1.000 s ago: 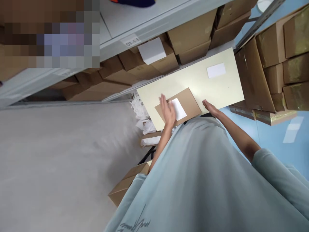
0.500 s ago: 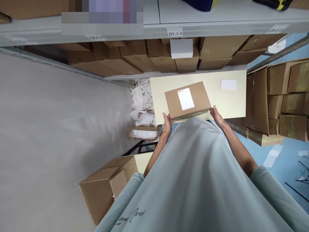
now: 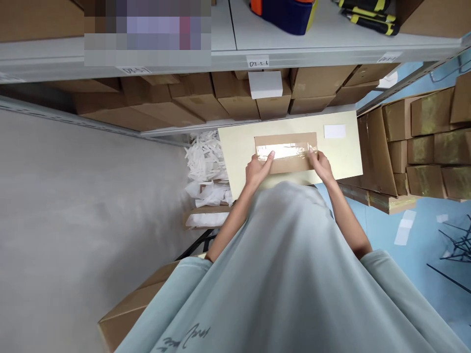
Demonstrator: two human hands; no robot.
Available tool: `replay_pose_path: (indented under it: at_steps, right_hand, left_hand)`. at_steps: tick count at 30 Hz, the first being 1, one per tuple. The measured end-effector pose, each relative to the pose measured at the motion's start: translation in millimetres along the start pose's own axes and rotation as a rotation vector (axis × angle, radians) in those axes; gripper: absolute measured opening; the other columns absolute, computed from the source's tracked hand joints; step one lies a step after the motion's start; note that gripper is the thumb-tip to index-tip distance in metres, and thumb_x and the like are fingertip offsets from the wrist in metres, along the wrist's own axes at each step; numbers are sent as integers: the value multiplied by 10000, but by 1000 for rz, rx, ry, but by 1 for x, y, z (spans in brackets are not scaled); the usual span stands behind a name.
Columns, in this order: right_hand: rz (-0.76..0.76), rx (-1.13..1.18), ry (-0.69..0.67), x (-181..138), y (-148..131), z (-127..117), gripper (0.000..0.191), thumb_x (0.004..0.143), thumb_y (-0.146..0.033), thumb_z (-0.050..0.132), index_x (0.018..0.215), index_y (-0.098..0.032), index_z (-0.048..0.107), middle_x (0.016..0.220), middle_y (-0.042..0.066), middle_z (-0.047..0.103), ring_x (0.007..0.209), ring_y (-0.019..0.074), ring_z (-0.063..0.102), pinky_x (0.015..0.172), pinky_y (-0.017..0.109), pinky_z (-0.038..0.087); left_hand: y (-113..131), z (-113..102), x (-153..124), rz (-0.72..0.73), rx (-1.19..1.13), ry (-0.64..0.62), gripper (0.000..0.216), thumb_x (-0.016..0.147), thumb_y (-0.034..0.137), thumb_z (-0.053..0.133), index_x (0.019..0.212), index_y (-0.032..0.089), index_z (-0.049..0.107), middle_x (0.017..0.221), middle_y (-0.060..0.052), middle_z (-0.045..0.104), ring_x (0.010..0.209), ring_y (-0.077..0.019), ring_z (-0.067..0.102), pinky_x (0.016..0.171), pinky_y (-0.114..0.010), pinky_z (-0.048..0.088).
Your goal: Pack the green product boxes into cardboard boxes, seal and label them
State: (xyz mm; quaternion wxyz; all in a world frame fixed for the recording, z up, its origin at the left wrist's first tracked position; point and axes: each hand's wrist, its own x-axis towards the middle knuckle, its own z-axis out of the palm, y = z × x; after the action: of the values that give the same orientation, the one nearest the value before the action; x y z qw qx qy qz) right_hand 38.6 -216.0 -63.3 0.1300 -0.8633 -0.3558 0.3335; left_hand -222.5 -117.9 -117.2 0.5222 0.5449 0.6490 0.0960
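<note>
A brown cardboard box (image 3: 287, 166) is held between my two hands over a pale yellow board (image 3: 342, 159). The side facing me carries a strip of shiny clear tape that catches the light. My left hand (image 3: 257, 170) grips the box's left end, thumb on the taped face. At the right end my right hand (image 3: 321, 165) holds it the same way. The fingers behind the box are hidden. A small white label (image 3: 334, 131) lies on the board, to the right of the box.
Behind the board, a grey shelf (image 3: 316, 55) holds cardboard boxes (image 3: 193, 93) below and yellow-black tools (image 3: 371, 17) above. Shredded white paper (image 3: 208, 157) is heaped at the left. Taped boxes (image 3: 429, 149) are stacked at the right. A larger carton (image 3: 136, 306) stands at lower left.
The box has turned in my hands: its white-labelled face has gone from view and its taped side now faces me. Both thumbs have moved onto that side. The whole view has shifted slightly.
</note>
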Motion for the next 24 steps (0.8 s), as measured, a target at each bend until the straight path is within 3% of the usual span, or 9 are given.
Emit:
replay_pose_path:
  at_steps: [3,7,9,12,16,19,24]
  right_hand:
    - [194,-66,66,17,-5,15,969,922,-1024,505,1362,-168,616,1324,287,797,1302,475,745,1111,589,588]
    - [201,-138,112,34,-8,30,1076,782,-1012,727,1386,-134,574,1312,348,780,1323,534,720,1122,646,573]
    - [179,-182,97,37,-3,31,1072,823,-1029,665,1392,-126,562,1281,346,786,1291,538,733,1111,657,576]
    - [104,-239,21,35,8,23,964,985,-993,430,1423,-143,550,1233,296,811,1248,504,760,1094,614,584]
    - [-18,-196,-95,35,21,6,809,1091,-881,280,1313,-195,646,1234,262,828,1276,479,753,1086,549,586]
    - [-89,-98,-188,39,28,-7,785,1103,-841,309,1287,-182,694,1334,257,812,1319,459,742,1110,545,587]
    - [-304,149,-209,53,47,-33,727,1050,-766,519,1463,-195,698,1467,164,787,1303,352,762,1170,526,602]
  left_hand:
    - [2,12,17,-39,81,-4,983,766,1026,712,1212,150,710,1293,-346,790,1383,-563,681,1131,-631,534]
    - [2,21,31,-71,114,27,1000,698,1030,772,1179,155,718,1291,-342,790,1339,-574,695,1107,-633,541]
    - [0,21,33,-70,149,12,926,783,982,754,1170,140,741,1258,-325,802,1296,-555,717,1092,-597,549]
    - [-6,18,31,-15,162,-4,708,968,832,684,1177,162,769,1242,-260,824,1278,-486,740,1089,-508,547]
    - [-10,13,23,9,137,-7,524,1073,667,615,1171,181,784,1235,-213,842,1232,-414,772,1075,-452,558]
    - [-10,9,17,51,0,-19,509,1059,625,624,1205,164,783,1269,-192,847,1226,-351,783,1083,-416,580]
    - [-10,10,9,174,-215,23,587,900,639,793,1285,195,782,1355,-129,843,1208,-306,797,1076,-400,627]
